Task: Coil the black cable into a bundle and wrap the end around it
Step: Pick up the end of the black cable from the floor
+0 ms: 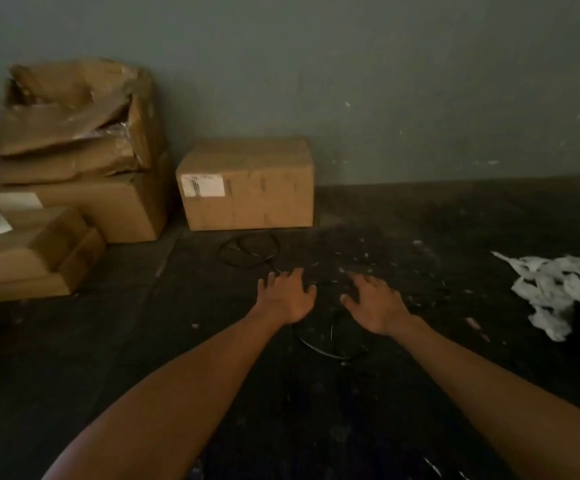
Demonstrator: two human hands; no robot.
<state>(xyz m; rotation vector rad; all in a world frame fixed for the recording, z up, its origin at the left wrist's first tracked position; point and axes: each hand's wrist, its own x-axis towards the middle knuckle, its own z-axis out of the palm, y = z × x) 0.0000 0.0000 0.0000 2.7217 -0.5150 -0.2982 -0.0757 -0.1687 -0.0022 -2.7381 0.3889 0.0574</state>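
Dim grey wall (pixel 385 81) meets a dark, dusty floor (pixel 143 341) scattered with pale flecks. Against the wall sits a closed cardboard box (pixel 247 183) with a white label, and to its left a stack of battered cardboard boxes (pixel 74 150), the top one crushed open. At the right edge lies a heap of torn white paper (pixel 565 292).

Both my bare arms reach forward and down over the floor. My left hand (pixel 286 296) is palm down with its grip apart, fingers spread and holding nothing. My right hand (pixel 373 301) is the same, fingers fanned, grip apart and holding nothing. Whether the fingertips touch the floor, I cannot tell.

One loop of the black cable (pixel 250 251) lies loose on the floor just in front of the closed box, beyond my left hand. A strand runs from it toward my left fingertips, and another curve shows on the floor between and below my wrists. It is hard to follow against the dark floor.
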